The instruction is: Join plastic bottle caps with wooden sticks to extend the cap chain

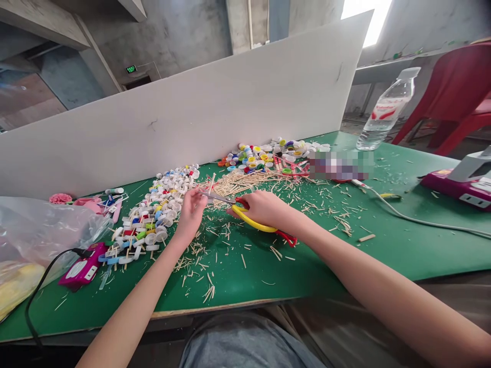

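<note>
My right hand (263,207) is closed around scissors (255,223) with yellow and red handles, their metal blades pointing left. At the tips of those blades, my left hand (192,210) pinches a thin wooden stick (212,181) that stands up above the fingers. Behind both hands lies a pile of similar wooden sticks (245,180). Short cut pieces of wood (209,292) are scattered over the green table (245,283) under and around the hands. Left of my left hand sits a heap of bottle caps (153,214), several with short sticks attached.
More coloured caps (255,153) lie against the white panel (184,133) at the back. A water bottle (387,110) stands at the back right. Purple power strips (84,267) lie at both sides, with cables. A clear plastic bag (46,225) covers the left edge. A red chair (452,92) stands beyond.
</note>
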Motion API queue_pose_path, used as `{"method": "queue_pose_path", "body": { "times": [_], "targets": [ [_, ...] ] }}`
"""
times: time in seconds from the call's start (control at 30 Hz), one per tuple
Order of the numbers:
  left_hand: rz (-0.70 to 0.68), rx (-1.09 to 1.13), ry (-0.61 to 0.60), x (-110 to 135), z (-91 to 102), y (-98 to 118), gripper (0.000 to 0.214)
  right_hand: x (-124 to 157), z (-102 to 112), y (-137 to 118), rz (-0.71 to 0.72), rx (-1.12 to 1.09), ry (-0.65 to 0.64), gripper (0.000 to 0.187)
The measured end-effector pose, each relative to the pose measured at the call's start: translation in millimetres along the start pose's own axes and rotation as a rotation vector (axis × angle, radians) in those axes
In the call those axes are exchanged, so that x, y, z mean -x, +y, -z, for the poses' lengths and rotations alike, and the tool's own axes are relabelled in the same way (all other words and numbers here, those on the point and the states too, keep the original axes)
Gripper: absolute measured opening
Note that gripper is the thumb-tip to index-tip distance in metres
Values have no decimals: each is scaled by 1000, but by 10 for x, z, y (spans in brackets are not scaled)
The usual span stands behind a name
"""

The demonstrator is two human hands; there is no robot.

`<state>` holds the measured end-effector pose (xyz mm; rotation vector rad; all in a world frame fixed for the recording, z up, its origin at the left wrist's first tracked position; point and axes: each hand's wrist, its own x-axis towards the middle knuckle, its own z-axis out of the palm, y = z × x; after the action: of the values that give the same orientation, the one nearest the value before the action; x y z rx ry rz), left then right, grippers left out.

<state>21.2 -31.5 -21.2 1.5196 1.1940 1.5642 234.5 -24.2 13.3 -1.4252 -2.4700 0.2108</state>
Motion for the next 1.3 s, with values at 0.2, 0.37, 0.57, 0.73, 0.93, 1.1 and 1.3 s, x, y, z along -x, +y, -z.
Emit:
{"method": "queue_pose_path", "body": {
  "times": [0.2,0.37,0.57,0.73,0.93,1.1,1.3],
  "targets": [
    [-526,-811,-28,-81,137,119,33,2,-56,-8,90,283,56,49],
    [-741,-1193,-43,-174,88,186,46,26,-110,-48,167,323,81,45],
    [-711,-1201,-26,-255,-2,196,47,40,-111,-40,152,325,33,51],
    [-620,-1146,-43,-284,-10,131,47,41,-93,-72,110,329,-9,51],
    [-518,-920,41,-318,34,79,38,-22,-105,-112,-2,264,3,64],
    [-137,-473,6,-235,-41,-43,28,-43,-29,-9,-142,125,19,71],
    [-88,-223,-114,-191,-154,-119,29,-23,-1,40,-148,35,43,70]
  ]
}}
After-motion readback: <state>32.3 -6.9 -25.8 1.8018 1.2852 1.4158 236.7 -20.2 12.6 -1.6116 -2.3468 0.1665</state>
